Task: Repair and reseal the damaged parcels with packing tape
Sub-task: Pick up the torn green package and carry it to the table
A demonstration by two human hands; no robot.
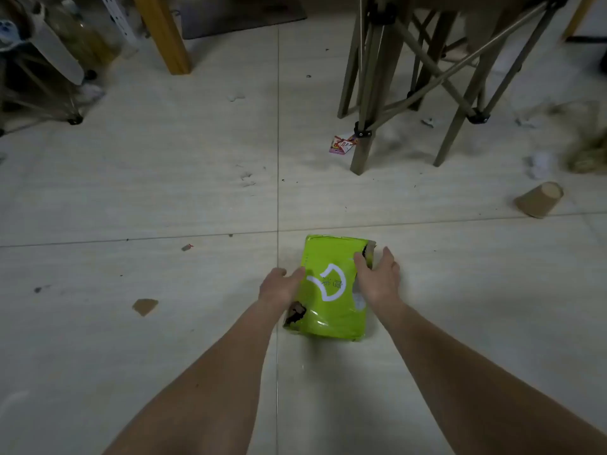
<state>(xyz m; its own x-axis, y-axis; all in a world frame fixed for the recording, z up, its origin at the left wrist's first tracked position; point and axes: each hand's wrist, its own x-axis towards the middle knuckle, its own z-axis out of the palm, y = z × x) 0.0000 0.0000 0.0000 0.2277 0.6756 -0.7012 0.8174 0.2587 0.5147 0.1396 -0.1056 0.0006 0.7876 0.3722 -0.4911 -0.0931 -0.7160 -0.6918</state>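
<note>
Fingers first: the left hand (278,287) has its fingers loosely bent against the left edge of the green parcel (331,290), thumb on top near the white logo, cradling the side rather than clamping it. The right hand (377,279) lies spread and relaxed along the parcel's right edge, fingertips reaching up beside the torn far-right corner; it holds nothing, only touches. Both forearms run straight out from the bottom of the view, bare, angling inward to flank the parcel.

The parcel lies flat on the tiled floor (147,198), just near-side of where two grout lines cross. A second tear shows brown at its near-left corner, right by the left wrist.

Room to move: wide open tile to the left and toward the person. A cardboard scrap (144,306) sits well left of the parcel. On the far right a paper cup (540,199) lies tipped on its side. Farther off, the folding chair (410,80) legs stand to the right, a small red-and-white wrapper (343,145) beside one foot, and a wooden leg (164,34) rises at the far left.
</note>
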